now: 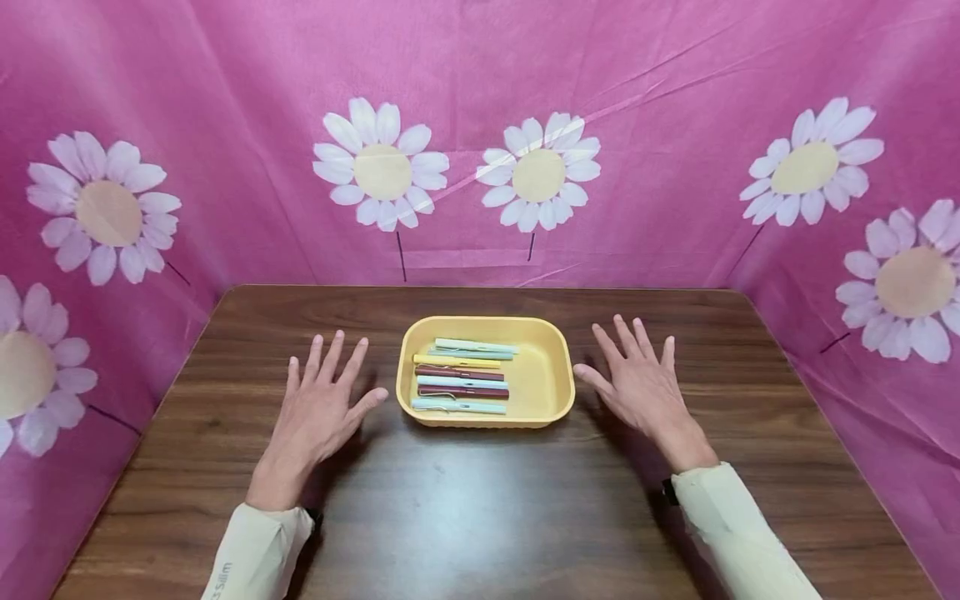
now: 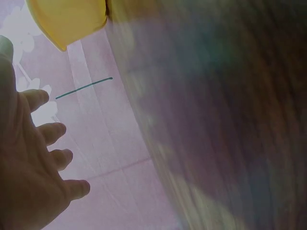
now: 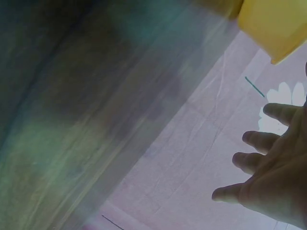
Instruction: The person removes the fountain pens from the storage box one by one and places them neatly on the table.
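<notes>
A yellow tray [image 1: 536, 375] stands on the table, with several pens lying side by side in its left and middle part. Among them are a yellow pen [image 1: 456, 362], a dark red pen [image 1: 480, 392] and a pale green pen [image 1: 472, 407]. Left of the tray, my left hand [image 1: 318, 408] is spread, palm down, its thumb close to the tray's wall. My right hand [image 1: 641, 387] is spread likewise on the other side, thumb tip near the right wall. Neither hand holds anything. Both wrist views show the fingers apart and a corner of the tray [image 2: 72, 21].
The brown wooden table [image 1: 450, 517] reaches back to a pink cloth [image 1: 465, 50] printed with white daisies, which also hangs along both sides. Pale sleeves [image 1: 258, 550] cover the forearms, and a dark band shows at each wrist.
</notes>
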Demonstrator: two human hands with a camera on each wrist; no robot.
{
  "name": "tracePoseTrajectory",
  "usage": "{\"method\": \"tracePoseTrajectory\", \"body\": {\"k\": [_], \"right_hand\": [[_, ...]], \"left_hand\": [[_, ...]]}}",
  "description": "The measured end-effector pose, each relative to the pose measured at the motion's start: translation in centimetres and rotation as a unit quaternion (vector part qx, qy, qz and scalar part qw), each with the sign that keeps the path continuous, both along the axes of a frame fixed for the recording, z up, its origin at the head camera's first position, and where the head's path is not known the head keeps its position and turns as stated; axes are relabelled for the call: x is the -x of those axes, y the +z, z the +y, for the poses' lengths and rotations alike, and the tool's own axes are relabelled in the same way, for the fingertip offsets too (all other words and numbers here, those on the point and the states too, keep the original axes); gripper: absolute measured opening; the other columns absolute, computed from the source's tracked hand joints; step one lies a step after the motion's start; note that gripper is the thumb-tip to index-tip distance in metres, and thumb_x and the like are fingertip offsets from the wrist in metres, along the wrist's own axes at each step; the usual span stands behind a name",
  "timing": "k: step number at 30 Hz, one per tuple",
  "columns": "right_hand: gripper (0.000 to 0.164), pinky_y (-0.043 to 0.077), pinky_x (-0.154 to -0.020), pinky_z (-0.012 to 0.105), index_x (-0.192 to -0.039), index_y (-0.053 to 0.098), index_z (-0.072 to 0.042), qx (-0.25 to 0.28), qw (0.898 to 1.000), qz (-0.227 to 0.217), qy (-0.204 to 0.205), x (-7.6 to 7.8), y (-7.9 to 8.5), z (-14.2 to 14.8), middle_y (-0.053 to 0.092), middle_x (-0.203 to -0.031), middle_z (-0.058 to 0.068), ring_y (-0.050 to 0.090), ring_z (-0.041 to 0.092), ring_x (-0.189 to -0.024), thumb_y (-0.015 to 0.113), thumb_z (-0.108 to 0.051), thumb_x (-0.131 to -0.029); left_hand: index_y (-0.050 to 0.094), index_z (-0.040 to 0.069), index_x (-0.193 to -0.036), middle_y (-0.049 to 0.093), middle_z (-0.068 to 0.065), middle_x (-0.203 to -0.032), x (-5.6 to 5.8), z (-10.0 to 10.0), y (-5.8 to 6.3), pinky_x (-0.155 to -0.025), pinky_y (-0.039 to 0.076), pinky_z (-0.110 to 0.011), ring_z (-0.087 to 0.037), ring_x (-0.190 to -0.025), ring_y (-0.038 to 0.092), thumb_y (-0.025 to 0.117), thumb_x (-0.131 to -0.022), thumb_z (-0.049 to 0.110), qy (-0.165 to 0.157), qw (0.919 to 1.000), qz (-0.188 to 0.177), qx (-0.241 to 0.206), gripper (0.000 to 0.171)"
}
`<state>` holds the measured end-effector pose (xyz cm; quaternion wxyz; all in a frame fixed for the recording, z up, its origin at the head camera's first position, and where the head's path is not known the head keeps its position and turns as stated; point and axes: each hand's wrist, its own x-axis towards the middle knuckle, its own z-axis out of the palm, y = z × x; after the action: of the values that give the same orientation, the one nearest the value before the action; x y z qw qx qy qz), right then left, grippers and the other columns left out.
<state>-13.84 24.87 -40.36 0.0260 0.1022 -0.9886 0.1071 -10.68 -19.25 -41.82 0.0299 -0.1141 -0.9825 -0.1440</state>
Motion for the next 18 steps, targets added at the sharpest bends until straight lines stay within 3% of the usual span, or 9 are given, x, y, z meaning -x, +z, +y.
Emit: {"method": "tracePoseTrajectory", "body": {"k": [18], "right_hand": [[0.079, -0.007, -0.114, 0.075, -0.16, 0.032, -0.013, 0.029, 0.999, 0.014, 0.007, 0.02, 0.12, -0.49, 0.022, -0.164, 0.021, 0.008, 0.042, -0.152, 0.041, -0.065, -0.102]], "left_hand": [[0.026, 0.015, -0.162, 0.017, -0.019, -0.166, -0.05, 0.27, 0.05, -0.117, 0.006, -0.072, -0.045, -0.152, 0.005, 0.045, -0.099, 0.066, -0.02, 0.9996, 0.017, 0.007, 0.083]]}}
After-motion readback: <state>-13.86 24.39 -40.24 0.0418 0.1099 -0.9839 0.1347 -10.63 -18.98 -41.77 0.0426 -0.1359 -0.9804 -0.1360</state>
